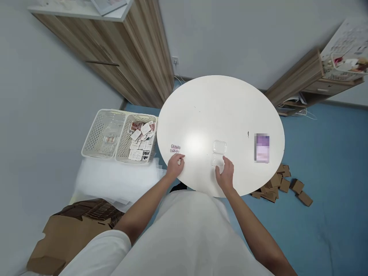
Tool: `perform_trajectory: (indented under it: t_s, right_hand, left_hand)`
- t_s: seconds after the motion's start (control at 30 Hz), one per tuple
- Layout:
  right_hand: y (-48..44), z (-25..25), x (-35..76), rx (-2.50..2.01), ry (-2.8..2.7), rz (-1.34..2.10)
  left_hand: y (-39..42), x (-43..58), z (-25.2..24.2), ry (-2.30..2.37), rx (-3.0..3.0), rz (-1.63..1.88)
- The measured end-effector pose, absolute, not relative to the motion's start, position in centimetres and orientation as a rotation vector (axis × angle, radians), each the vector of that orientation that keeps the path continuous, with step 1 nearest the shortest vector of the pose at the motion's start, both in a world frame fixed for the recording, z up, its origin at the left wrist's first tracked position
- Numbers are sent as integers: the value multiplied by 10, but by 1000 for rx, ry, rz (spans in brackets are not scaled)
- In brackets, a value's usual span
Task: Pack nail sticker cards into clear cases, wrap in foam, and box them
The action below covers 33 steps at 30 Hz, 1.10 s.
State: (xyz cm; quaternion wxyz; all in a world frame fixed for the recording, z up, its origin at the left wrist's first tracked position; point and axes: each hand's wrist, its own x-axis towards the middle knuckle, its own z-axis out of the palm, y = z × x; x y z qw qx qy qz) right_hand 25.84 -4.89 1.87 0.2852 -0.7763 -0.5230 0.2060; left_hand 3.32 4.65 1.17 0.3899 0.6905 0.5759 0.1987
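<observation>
A clear plastic case (220, 147) lies opened flat on the white oval table (212, 103), its two halves one behind the other. My right hand (226, 175) holds the near half, thumb at its front edge and fingers at its right side. On the table's left part sit two short rows of small pinkish, shiny pieces (175, 148) that look like false nails. Just in front of them rests my left hand (174, 166), fingers bent and thumb a little apart from the forefinger, with nothing visible in it.
Left of the table stand a basket of printed cards and packets (140, 143) and a basket with clear plastic cases (105, 134). A blurred purple item (262, 148) lies at the table's right. Small cardboard boxes (273, 186) are on the floor; a large carton (74, 234) is at lower left.
</observation>
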Motion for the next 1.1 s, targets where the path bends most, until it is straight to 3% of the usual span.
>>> perform_trajectory:
  t_s: [0.17, 0.43, 0.77, 1.1]
  right_hand:
    - [-13, 19, 185, -1950, -1803, 799]
    - [60, -5, 138, -2116, -1752, 961]
    - [74, -17, 123, -2256, -1618, 916]
    - [61, -13, 125, -2076, -1508, 984]
  left_hand:
    - [100, -28, 6, 1431, 1977, 389]
    - [135, -26, -6, 1344, 1990, 6]
    - [129, -28, -16, 1309, 1988, 123]
    - [112, -30, -18, 1205, 1965, 264]
